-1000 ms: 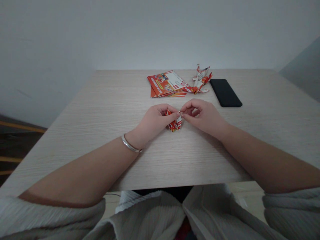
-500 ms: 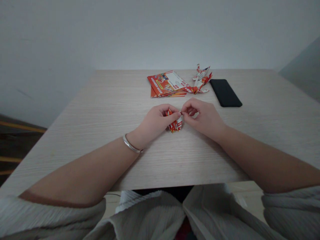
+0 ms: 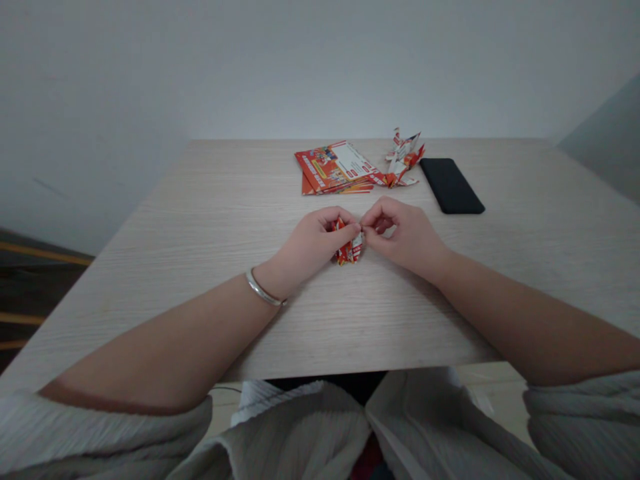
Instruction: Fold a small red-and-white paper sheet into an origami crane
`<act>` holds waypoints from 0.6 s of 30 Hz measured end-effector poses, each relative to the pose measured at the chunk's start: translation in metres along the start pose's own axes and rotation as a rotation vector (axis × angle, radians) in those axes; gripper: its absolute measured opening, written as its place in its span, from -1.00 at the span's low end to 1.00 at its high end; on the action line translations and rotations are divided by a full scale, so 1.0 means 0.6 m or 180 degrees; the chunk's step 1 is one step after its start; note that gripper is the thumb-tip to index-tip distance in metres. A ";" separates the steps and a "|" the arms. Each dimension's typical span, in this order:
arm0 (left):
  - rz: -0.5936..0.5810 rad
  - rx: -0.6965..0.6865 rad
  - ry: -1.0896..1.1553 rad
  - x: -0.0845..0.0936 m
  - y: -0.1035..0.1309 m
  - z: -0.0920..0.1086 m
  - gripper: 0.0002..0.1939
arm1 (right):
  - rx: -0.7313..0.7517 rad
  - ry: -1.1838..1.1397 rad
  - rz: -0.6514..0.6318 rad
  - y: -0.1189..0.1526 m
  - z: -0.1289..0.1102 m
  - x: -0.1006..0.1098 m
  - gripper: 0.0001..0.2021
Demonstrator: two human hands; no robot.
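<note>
Near the middle of the table, my left hand [image 3: 316,241] pinches a small folded paper piece [image 3: 349,252] in red, white and orange print between thumb and fingers. Its lower points hang out below my thumb. My right hand [image 3: 401,230] meets it from the right, with thumb and index finger closed on the paper's upper right edge; the exact bit between those fingertips is hidden. A silver bangle [image 3: 262,288] circles my left wrist.
Beyond my hands lie several flat printed red leaflets [image 3: 330,167]. Touching them on the right are folded paper shapes [image 3: 400,160] of similar print. A black phone-like slab [image 3: 453,185] lies further right. The pale wood table [image 3: 210,193] runs back to a wall.
The folded paper has tilted slightly between my fingers, and my right fingertips have shifted a touch to the left. The things at the back of the table have not moved.
</note>
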State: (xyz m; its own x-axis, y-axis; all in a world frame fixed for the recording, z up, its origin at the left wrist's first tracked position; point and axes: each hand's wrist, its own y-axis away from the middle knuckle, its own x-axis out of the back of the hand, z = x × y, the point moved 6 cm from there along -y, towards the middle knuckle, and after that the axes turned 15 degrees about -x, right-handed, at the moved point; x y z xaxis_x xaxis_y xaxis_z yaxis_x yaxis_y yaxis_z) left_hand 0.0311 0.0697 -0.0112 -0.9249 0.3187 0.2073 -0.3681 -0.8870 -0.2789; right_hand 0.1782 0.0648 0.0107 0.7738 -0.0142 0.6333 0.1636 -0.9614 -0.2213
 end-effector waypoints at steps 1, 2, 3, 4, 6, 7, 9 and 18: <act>0.0018 -0.0009 -0.0010 0.001 0.000 0.000 -0.86 | -0.0032 -0.0022 -0.0001 0.000 0.000 0.000 -0.96; 0.0046 -0.0028 -0.0023 0.002 -0.001 -0.001 -0.87 | -0.0079 -0.0045 0.0000 0.000 0.001 0.000 -0.96; 0.0069 -0.0051 -0.0036 0.003 -0.001 -0.001 -0.88 | -0.0139 -0.0074 -0.0006 -0.001 0.003 0.000 -0.96; 0.0087 -0.0075 -0.0051 0.003 -0.001 -0.001 -0.89 | -0.0209 -0.0114 -0.0026 -0.001 0.005 -0.001 -0.96; 0.0106 -0.0112 -0.0063 0.004 -0.002 -0.002 -0.89 | -0.0358 -0.0253 -0.0109 -0.003 0.011 -0.004 -0.97; 0.0102 -0.0121 -0.0057 0.004 -0.003 -0.002 -0.88 | -0.0431 -0.0339 -0.0169 -0.003 0.015 -0.007 -0.96; 0.0098 -0.0131 -0.0050 0.004 -0.004 -0.003 -0.85 | -0.0543 -0.0503 -0.0294 -0.005 0.022 -0.013 -0.89; 0.0239 -0.0127 0.0065 0.005 -0.006 -0.014 -0.74 | -0.0826 -0.0919 -0.0385 -0.015 0.040 -0.022 -0.80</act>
State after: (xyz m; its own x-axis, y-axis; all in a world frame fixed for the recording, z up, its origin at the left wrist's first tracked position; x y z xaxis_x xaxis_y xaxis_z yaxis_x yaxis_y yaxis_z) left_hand 0.0285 0.0765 -0.0174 -0.9516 0.2589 0.1654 -0.3008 -0.8947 -0.3302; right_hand 0.1815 0.0800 -0.0136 0.9045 0.1456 0.4009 0.1327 -0.9893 0.0600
